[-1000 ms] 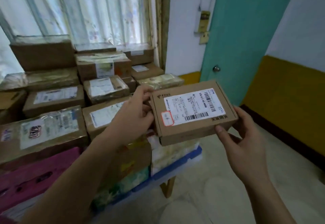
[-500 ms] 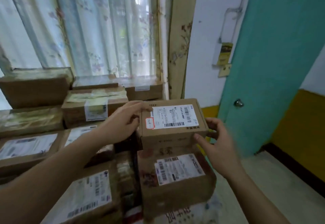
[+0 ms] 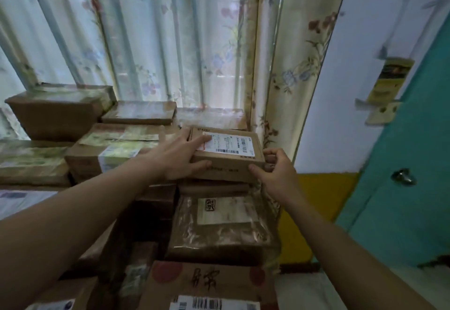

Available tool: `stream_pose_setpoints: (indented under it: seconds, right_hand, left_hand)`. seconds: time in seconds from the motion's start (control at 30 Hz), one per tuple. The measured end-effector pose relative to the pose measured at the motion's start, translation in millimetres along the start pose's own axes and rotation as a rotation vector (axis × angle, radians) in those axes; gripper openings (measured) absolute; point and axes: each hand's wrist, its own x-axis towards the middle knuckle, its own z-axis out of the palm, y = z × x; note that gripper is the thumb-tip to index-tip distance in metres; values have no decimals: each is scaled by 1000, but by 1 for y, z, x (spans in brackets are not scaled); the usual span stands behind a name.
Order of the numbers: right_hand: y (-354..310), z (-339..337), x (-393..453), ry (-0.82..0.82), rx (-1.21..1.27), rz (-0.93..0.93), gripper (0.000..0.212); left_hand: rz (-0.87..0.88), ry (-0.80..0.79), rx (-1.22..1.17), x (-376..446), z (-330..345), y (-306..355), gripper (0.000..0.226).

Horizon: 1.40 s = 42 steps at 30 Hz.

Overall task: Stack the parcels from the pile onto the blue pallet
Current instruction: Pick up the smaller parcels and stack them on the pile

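The small labelled parcel (image 3: 226, 155) sits atop the stack of parcels (image 3: 219, 224), just right of centre. The left hand (image 3: 181, 157) grips its 9 o'clock end; the right hand (image 3: 276, 172) pinches its 4 o'clock corner. Floral curtains (image 3: 170, 42) hang at 12 o'clock.

A floral curtain (image 3: 151, 42) hangs across the far side, with daylight glowing through it from a window behind. To its right stands a white wall (image 3: 341, 115) with a yellow band (image 3: 316, 188) along its lower part. At the right edge is a teal door (image 3: 414, 188) with a round metal knob (image 3: 403, 176).
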Motion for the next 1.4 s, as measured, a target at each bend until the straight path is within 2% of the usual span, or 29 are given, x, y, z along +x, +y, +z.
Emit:
stream_pose_setpoints:
  seconds: [0.1, 0.27, 0.47, 0.63, 0.87, 1.03, 1.17, 1.27, 1.33, 1.4]
  right_hand:
    - [10, 12, 15, -68, 19, -19, 40]
    - [16, 26, 29, -79, -69, -108, 35]
    - [2, 20, 25, -42, -335, -291, 45]
    - [-52, 25, -2, -196, -500, -517, 48]
    - [-163, 107, -68, -505, -584, -739, 54]
    - [-250, 212, -143, -628, -627, -921, 59]
    - [-321, 309, -218, -755, -594, -1062, 64]
    - [-362, 384, -275, -863, -613, -1151, 72]
    - [-385, 433, -307, -928, -630, -1193, 75]
    - [-404, 483, -334, -1006, -662, -1216, 77]
  left_hand:
    - [22, -59, 128, 9, 11, 1, 68]
    - [-8, -25, 228, 10, 14, 4, 67]
    - [-66, 79, 176, -12, 9, -2, 70]
    - [-134, 172, 87, -73, -9, -31, 72]
    - [-330, 227, 75, -233, -37, -113, 81]
    - [-513, 236, 89, -389, -42, -211, 96]
    - [-658, 230, 9, -528, -42, -284, 100]
    - [-774, 250, -26, -623, -27, -330, 93]
    - [-879, 206, -60, -678, -12, -354, 79]
    - [-970, 161, -90, -723, -1, -373, 78]
